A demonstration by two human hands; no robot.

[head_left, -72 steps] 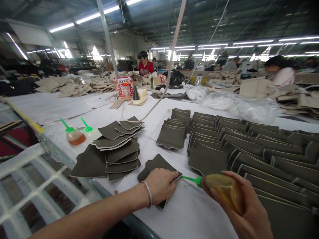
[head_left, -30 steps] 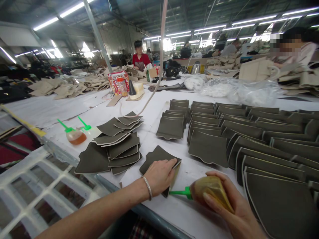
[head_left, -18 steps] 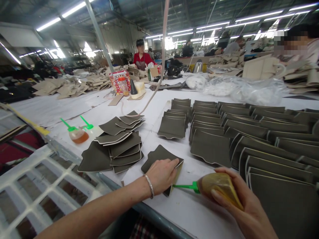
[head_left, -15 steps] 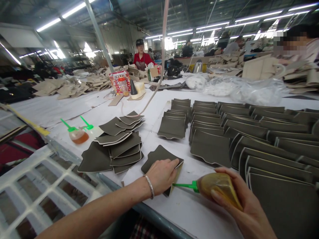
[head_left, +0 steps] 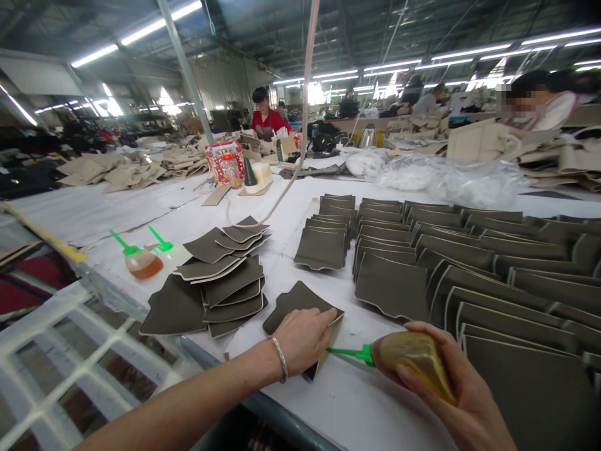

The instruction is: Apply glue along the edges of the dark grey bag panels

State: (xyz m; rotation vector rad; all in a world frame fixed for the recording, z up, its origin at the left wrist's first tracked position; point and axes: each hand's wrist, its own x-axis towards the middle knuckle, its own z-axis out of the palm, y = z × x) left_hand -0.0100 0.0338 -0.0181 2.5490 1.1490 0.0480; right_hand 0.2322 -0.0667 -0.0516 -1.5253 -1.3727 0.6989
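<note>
My left hand (head_left: pixel 305 341) is closed on a dark grey leather-like panel (head_left: pixel 300 299), holding it down on the white table covering. Its index finger reaches along the panel's top right corner; the other fingers are curled and partly hidden. A yellowish strip shows along the panel's right edge. In my right hand (head_left: pixel 462 388) is a squeeze bottle (head_left: pixel 413 360) of amber liquid, tipped sideways. The tip of its thin green nozzle meets the panel's edge close to my left fingers. Left of my left hand lies a loose, fanned pile of similar panels (head_left: pixel 232 282).
Rows of overlapping dark panels (head_left: pixel 394 282) cover the table's right side. Two more green-nozzled bottles, one with amber liquid (head_left: pixel 144 265), stand at the left. A pale hose (head_left: pixel 306 94) hangs over the table. Beyond are plastic bags (head_left: pixel 451 178) and a person in red (head_left: pixel 268 119).
The view has tilted and shifted slightly, so the table sits a little lower. Both hands, the panel and the bottle keep nearly the same places relative to each other.
</note>
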